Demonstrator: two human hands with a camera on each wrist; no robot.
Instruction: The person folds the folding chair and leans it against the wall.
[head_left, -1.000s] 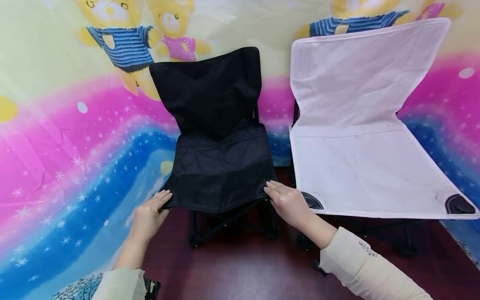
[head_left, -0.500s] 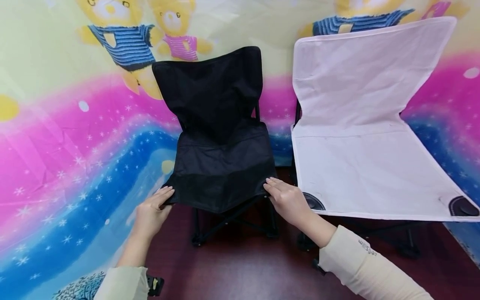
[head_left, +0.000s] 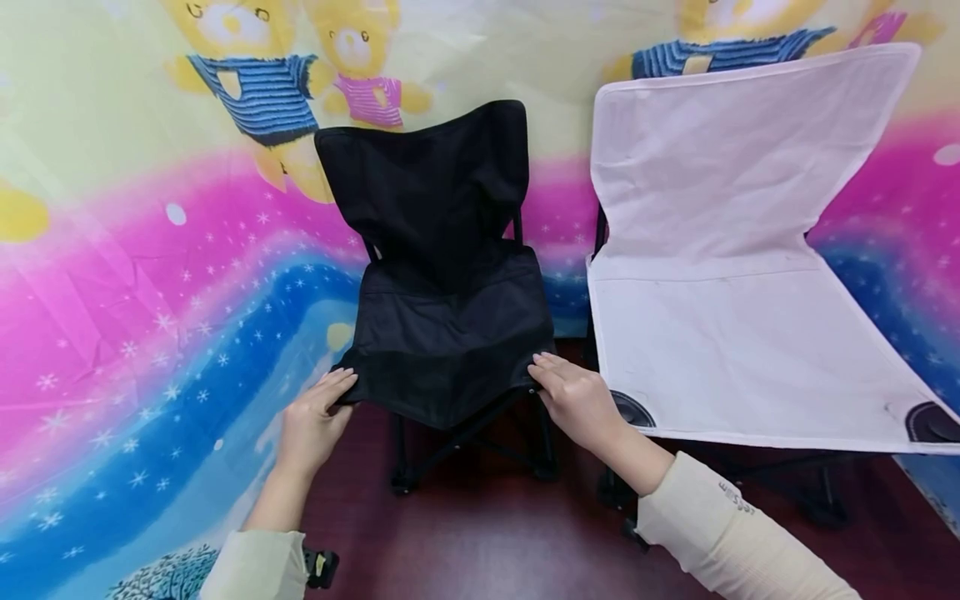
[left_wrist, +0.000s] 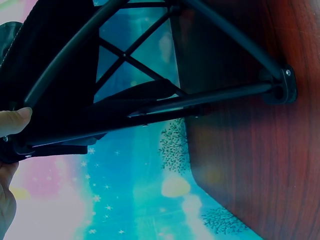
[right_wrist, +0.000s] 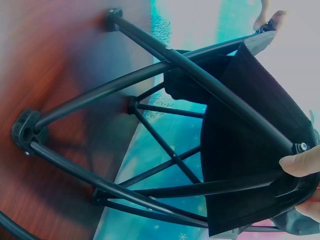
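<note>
A black folding chair (head_left: 450, 308) with a fabric seat and back stands unfolded on a dark red wooden surface. My left hand (head_left: 311, 421) grips the seat's front left corner, the thumb (left_wrist: 16, 121) against the frame tube from below. At the front right corner my right hand (head_left: 576, 404) holds on likewise, its thumb (right_wrist: 302, 162) beside a screw at the tube's end. Between the hands the seat's front edge dips in the middle. Crossed black tubes (right_wrist: 172, 155) with plastic feet (right_wrist: 27, 131) show under the seat in the right wrist view.
A larger white folding chair (head_left: 705, 342) stands close on the right, its black corner patch (head_left: 632, 410) near my right wrist. Behind both hangs a printed cloth (head_left: 187, 275) with bears. The wooden surface (head_left: 480, 542) extends in front; its edge shows in the left wrist view.
My hands have come slightly closer together at the seat corners, and the front edge dips more in the middle. The head view has shifted a little, moving the background right.
</note>
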